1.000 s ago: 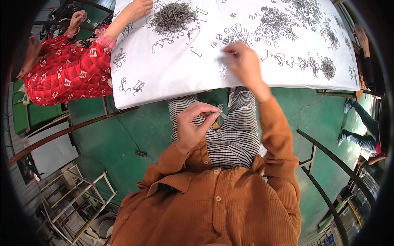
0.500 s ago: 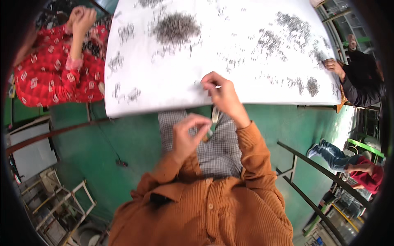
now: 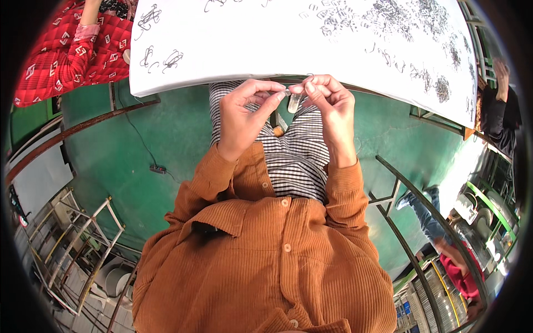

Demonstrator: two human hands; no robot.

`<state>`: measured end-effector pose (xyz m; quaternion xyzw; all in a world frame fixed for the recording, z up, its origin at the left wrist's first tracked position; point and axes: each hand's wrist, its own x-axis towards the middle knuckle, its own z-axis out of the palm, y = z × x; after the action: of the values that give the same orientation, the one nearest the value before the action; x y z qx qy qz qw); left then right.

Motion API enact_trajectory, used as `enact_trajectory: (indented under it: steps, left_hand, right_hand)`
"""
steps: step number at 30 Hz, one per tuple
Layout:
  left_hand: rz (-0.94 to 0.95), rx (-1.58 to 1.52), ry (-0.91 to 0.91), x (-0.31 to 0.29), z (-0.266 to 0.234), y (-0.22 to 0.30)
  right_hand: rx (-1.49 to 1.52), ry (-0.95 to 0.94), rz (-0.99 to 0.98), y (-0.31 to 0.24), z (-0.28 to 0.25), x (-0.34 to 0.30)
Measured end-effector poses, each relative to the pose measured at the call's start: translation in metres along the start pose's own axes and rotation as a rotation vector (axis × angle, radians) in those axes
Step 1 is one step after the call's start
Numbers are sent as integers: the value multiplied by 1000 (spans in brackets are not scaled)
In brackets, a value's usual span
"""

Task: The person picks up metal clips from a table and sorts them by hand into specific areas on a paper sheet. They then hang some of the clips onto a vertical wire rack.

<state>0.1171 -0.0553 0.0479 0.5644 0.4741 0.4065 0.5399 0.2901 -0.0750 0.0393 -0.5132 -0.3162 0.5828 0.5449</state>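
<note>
My left hand (image 3: 244, 114) is closed in a pinch, thumb against forefinger, at the near edge of the white-covered table. A tiny pale bit shows at its fingertips; its kind is too small to tell. Close beside it, almost touching, my right hand (image 3: 334, 105) pinches a thin dark curved piece (image 3: 310, 75) like bent wire. Just below the fingertips is a small clear, glassy-looking object (image 3: 294, 104); I cannot tell whether a hand holds it. An object with an orange-brown end (image 3: 278, 131) lies lower, between my thighs.
Many small dark curved pieces (image 3: 408, 22) lie in clusters on the white tabletop (image 3: 222, 53). A person in red (image 3: 78, 61) sits left, another in dark clothes (image 3: 499, 116) right. Metal bars (image 3: 411, 244) stand at lower right, a metal frame (image 3: 83, 244) at lower left. A cable box (image 3: 157, 168) is on the green floor.
My right hand has come back from above the tabletop to the table edge. My left hand has risen to meet it. The view has shifted, so the table sits higher.
</note>
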Motion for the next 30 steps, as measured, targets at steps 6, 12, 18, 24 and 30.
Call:
enact_trajectory:
  steps: [6,12,18,24,30]
  left_hand:
    - [-27,-10,-1,1,4,2]
    - [114,204,20,2,5,8]
    - [259,298,48,3,8,8]
    - [230,237,-34,6,-1,2]
    - [203,274,-62,67,-9,-6]
  right_hand:
    - [72,-92,-102,5,0,-1]
    - [-267,-8,-273,7,2,1]
    - [-253,50,-374,5,13,0]
    - [-286,71,-408,5,22,-10]
    - [-425,97,-529,10,17,-9]
